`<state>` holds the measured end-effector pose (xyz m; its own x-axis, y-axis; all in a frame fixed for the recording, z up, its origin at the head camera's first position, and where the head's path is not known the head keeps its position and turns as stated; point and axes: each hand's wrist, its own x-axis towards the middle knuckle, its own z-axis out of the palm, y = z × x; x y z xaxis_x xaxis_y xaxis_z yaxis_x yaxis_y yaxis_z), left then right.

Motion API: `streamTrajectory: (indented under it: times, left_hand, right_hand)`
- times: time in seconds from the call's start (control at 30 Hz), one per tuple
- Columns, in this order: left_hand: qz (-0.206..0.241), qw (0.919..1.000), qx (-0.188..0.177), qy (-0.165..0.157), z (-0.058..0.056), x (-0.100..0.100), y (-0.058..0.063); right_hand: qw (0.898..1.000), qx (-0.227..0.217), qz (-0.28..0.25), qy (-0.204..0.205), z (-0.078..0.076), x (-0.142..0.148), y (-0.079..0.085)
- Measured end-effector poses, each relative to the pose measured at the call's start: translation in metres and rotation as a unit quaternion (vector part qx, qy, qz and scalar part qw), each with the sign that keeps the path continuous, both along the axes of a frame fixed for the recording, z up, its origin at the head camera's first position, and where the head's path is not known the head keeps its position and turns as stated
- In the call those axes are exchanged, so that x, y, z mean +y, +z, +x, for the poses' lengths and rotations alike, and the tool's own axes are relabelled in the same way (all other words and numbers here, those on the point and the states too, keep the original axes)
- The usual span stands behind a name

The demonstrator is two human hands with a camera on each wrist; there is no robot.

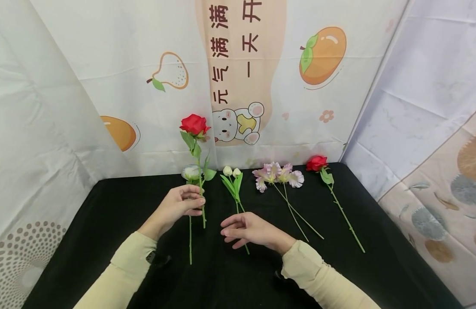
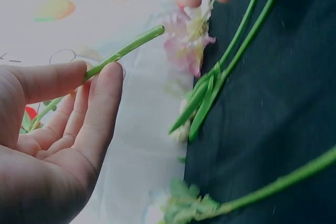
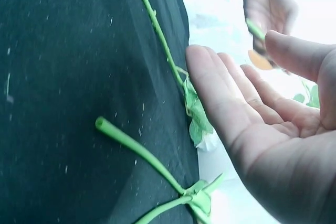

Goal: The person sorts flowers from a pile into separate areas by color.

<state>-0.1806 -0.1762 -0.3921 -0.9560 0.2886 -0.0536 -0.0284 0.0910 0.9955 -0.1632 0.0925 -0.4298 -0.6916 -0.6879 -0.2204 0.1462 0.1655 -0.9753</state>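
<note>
Pinched by its stem between thumb and fingers of my left hand [image 1: 179, 203], a red rose [image 1: 194, 124] stands upright above the table. In the left wrist view the stem [image 2: 126, 48] passes between thumb and fingertips, its cut end sticking out. My right hand [image 1: 250, 229] holds nothing; its fingers are relaxed, over the stems of the white tulips [image 1: 237, 184]. Behind the left hand lies a white rose [image 1: 192, 172], partly hidden by that hand and the red rose. The right wrist view shows the right palm [image 3: 262, 135] with fingers extended beside the stems.
Pink-purple irises [image 1: 278, 174] with crossed stems lie right of the tulips. Farther right lies another red rose [image 1: 316, 163]. All rest on a black-covered table [image 1: 145, 206]. A printed white curtain [image 1: 125, 90] hangs right behind it, with further cloth at both sides.
</note>
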Motion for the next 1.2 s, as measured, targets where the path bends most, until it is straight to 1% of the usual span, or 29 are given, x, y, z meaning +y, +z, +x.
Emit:
streamTrajectory:
  times: [0.1, 0.27, 0.53, 0.63, 0.7, 0.8, 1.2]
  left_hand:
    - [0.011, 0.9999, -0.002, 0.001, -0.001, 0.011, -0.001]
    - [0.021, 0.9997, 0.004, -0.007, -0.003, 0.029, -0.002]
    - [0.039, 0.9973, 0.025, -0.057, -0.001, 0.051, -0.002]
    - [0.041, 0.9965, 0.031, -0.065, 0.001, 0.057, -0.002]
    - [0.039, 0.9964, 0.036, -0.065, 0.002, 0.061, -0.001]
    - [0.034, 0.9969, 0.043, -0.056, 0.002, 0.066, 0.001]
    - [0.017, 0.9975, 0.062, -0.03, -0.002, 0.078, 0.004]
  right_hand:
    - [1.0, 0.001, -0.005, -0.001, 0.001, -0.002, 0.001]
    - [1.0, -0.002, -0.02, -0.017, 0.002, -0.004, 0.002]
    - [0.998, 0.035, -0.026, -0.055, 0.007, 0.001, -0.002]
    - [0.996, 0.052, -0.028, -0.066, 0.009, 0.003, -0.004]
    - [0.995, 0.063, -0.029, -0.074, 0.01, 0.004, -0.005]
    - [0.994, 0.075, -0.03, -0.079, 0.01, 0.006, -0.006]
    - [0.989, 0.107, -0.036, -0.092, 0.01, 0.016, -0.005]
